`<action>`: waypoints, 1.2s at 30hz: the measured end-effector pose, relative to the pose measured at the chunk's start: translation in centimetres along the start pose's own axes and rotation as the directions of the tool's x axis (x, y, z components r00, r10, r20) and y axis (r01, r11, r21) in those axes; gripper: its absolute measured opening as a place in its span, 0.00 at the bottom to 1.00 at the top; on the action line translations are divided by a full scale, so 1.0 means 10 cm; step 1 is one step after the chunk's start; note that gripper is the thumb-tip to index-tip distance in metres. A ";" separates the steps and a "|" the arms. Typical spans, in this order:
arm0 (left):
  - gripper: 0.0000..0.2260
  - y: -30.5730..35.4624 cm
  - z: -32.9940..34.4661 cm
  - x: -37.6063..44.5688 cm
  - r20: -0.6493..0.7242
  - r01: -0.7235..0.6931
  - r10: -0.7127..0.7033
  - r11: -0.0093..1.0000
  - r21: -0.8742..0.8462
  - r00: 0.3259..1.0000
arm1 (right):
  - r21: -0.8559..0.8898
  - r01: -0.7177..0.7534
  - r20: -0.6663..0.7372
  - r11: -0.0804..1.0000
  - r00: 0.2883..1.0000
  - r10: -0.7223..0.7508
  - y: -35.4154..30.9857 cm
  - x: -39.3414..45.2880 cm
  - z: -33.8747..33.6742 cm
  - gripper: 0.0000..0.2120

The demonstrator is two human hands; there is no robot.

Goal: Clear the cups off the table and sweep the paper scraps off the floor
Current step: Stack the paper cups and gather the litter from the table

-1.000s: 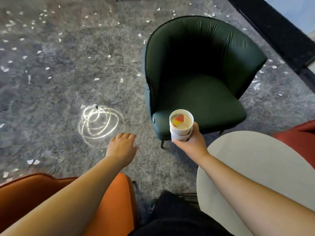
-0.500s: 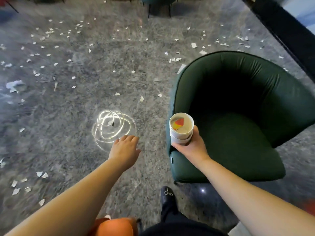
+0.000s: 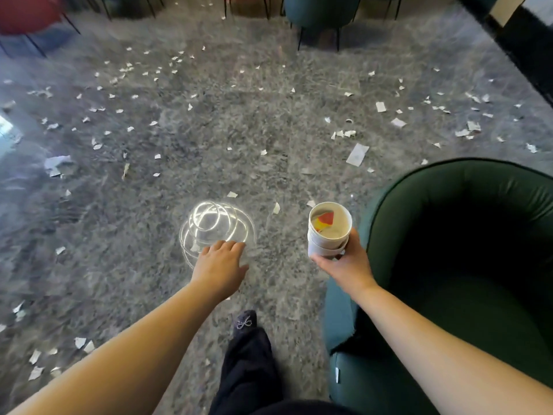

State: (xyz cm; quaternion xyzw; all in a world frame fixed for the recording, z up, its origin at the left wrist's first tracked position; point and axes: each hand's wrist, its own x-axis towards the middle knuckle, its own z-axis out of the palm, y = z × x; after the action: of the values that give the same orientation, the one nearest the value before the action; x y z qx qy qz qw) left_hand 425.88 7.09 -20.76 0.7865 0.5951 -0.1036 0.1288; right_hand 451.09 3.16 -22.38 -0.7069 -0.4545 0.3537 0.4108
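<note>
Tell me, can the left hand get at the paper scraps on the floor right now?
Probably yes. The left hand is empty with relaxed fingers, and the paper scraps lie on open floor ahead, though the person would have to bend down.

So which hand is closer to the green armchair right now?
The right hand, gripping the stacked cups, sits right beside the green armchair's near arm. The left hand hangs open over the floor, farther off on the cups' other side.

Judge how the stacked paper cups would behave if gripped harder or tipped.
The stacked paper cups are probably light: the right hand alone holds them from below. The thin walls would likely dent under a squeeze. The colored scrap inside the top cup might fall out if tipped.
</note>
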 end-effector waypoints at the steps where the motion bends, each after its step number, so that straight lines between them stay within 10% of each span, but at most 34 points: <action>1: 0.24 -0.11 -0.06 0.20 0.002 -0.006 0.006 1.000 -0.002 1.000 | -0.008 -0.002 -0.008 1.000 1.000 0.001 -0.04 0.18 0.09 0.27; 36: 0.25 -0.85 -2.77 7.50 -0.007 -0.137 0.137 0.989 0.051 0.991 | 0.068 -0.030 -0.164 0.997 0.986 0.041 -1.59 7.45 0.55 0.30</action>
State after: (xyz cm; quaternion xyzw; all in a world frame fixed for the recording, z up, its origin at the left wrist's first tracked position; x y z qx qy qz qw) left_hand 438.23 86.51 -18.98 0.8290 0.5376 -0.1053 0.1124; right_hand 465.82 78.06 -19.72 -0.7279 -0.3944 0.3157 0.4636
